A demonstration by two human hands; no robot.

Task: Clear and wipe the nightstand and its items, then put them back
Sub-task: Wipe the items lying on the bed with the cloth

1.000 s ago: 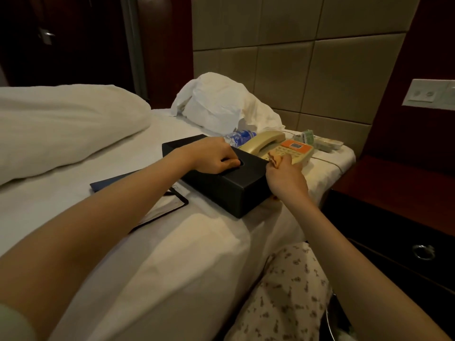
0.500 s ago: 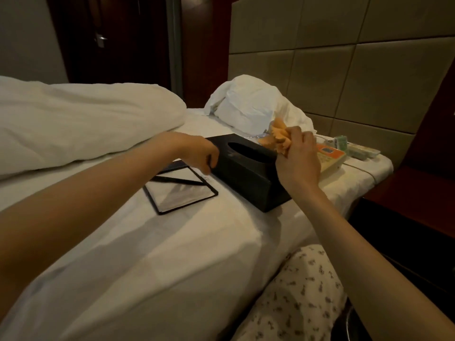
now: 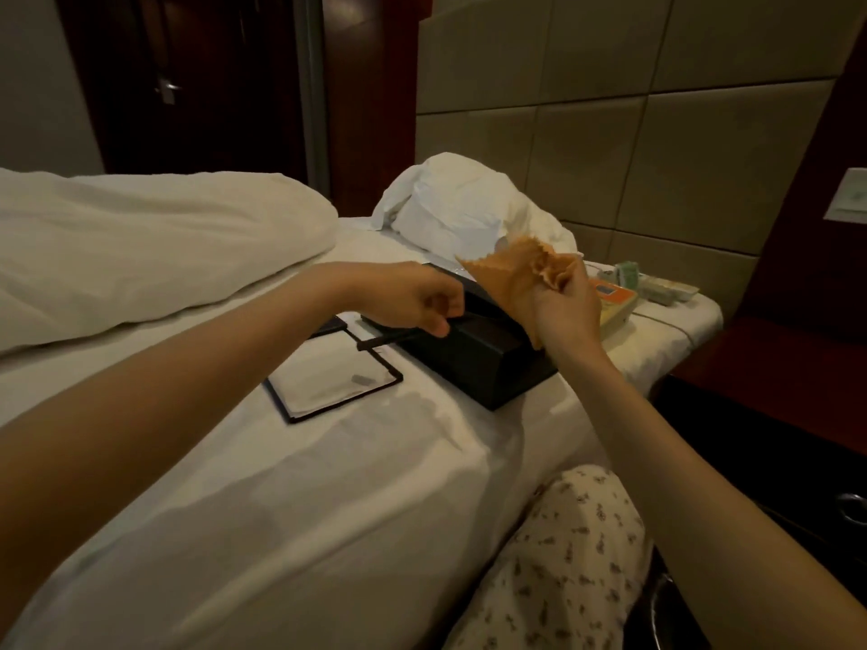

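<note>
A black tissue box [image 3: 474, 363] lies on the white bed [image 3: 281, 485]. My right hand [image 3: 565, 307] is shut on an orange cloth [image 3: 511, 269] and holds it spread just above the box's far end. My left hand [image 3: 413, 297] hovers at the box's left side and pinches a black pen [image 3: 382, 342] by one end. The pen points left over a black-framed notepad holder [image 3: 330, 384]. Behind my right hand a beige phone [image 3: 619, 304] with an orange panel is partly hidden. The dark wooden nightstand [image 3: 774, 372] stands at the right with its top bare.
Green packets [image 3: 626, 273] and a small tray [image 3: 668, 290] sit at the bed's far corner. A crumpled white pillow [image 3: 460, 213] lies behind the box, a duvet [image 3: 140, 246] at left. The nightstand drawer handle [image 3: 851, 509] shows at the right edge. My patterned trouser knee [image 3: 572, 546] is below.
My right hand has lifted the orange cloth off the box side and opened it out. My left hand left the box top, moved to the notepad and took hold of the pen.
</note>
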